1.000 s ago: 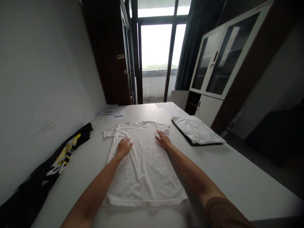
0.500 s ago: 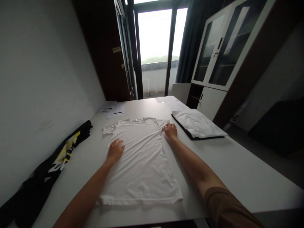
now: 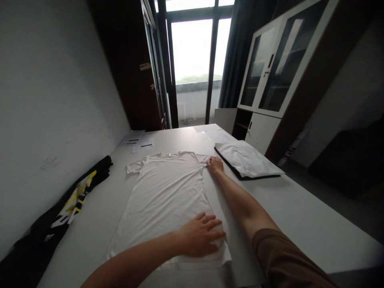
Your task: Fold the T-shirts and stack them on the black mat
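Observation:
A white short-sleeved T-shirt (image 3: 163, 196) lies spread on the white table (image 3: 288, 224), its collar at the far side and its hem towards me. My left hand (image 3: 202, 236) rests palm down on the lower right of the shirt, fingers spread and holding nothing. At the right sleeve, my right hand (image 3: 215, 165) has its fingers bent closed on the sleeve's edge. Creases run across the chest from that sleeve. The left forearm covers part of the hem.
A folded white garment (image 3: 244, 158) lies over a black one at the right. Along the left wall is a black garment (image 3: 72, 200) with yellow and white print. Papers (image 3: 142, 142) lie at the table's far left. A white cabinet (image 3: 264, 124) stands beyond the right edge.
My left hand has moved from the shirt's left side across to its lower right. My right hand stays at the right sleeve, which now lies straighter.

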